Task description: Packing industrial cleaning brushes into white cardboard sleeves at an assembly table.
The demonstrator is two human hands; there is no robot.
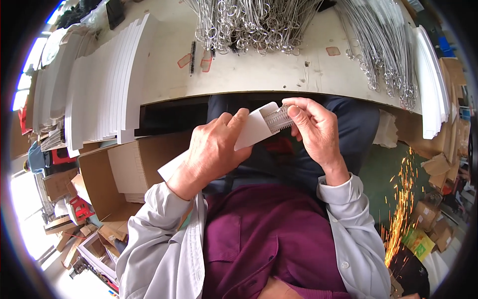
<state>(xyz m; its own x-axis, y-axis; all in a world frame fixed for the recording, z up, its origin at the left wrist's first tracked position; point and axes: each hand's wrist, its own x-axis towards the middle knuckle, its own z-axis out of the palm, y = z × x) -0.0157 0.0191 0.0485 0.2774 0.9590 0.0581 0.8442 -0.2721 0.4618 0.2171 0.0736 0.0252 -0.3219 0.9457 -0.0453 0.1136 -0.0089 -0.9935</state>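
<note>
My left hand [213, 144] is wrapped round a long, narrow white cardboard box [255, 130], which slants up to the right over my lap. At its upper end the flap stands open. Bristled wire brushes [279, 119] stick out of that opening; how many is hard to make out. The fingers and thumb of my right hand [316, 127] close on the outer ends of these brushes. Inside the box, the rest of them is hidden.
On the table [164, 84] lie a large heap of ring-ended wire brushes [249, 30] and another bundle [388, 60]. White boxes [107, 94] stand in rows at left, more boxes [432, 84] at right. A cardboard carton [97, 172] sits lower left. Orange sparks [400, 212] fly at lower right.
</note>
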